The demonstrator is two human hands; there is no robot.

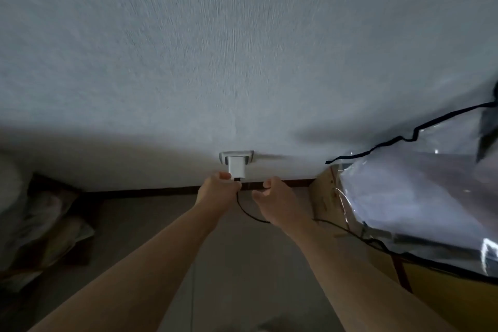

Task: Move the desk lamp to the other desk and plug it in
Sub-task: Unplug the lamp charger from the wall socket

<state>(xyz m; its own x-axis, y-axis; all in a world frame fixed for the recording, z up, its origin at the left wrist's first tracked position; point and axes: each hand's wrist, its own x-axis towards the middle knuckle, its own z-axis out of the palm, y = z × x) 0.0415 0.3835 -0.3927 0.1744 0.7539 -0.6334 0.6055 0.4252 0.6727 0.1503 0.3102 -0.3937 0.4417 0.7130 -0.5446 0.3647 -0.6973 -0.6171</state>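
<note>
One white plug in one socket; left grip pinches its cord, right grip loose

One head-worn wide-angle camera looks forward and steeply down at the foot of a textured wall, which fills the upper half of the frame. The wall socket sits just below frame centre, near arm's reach. Floor spans the lower half; both forearms enter from the bottom edge. Edges bend and blur.
</note>
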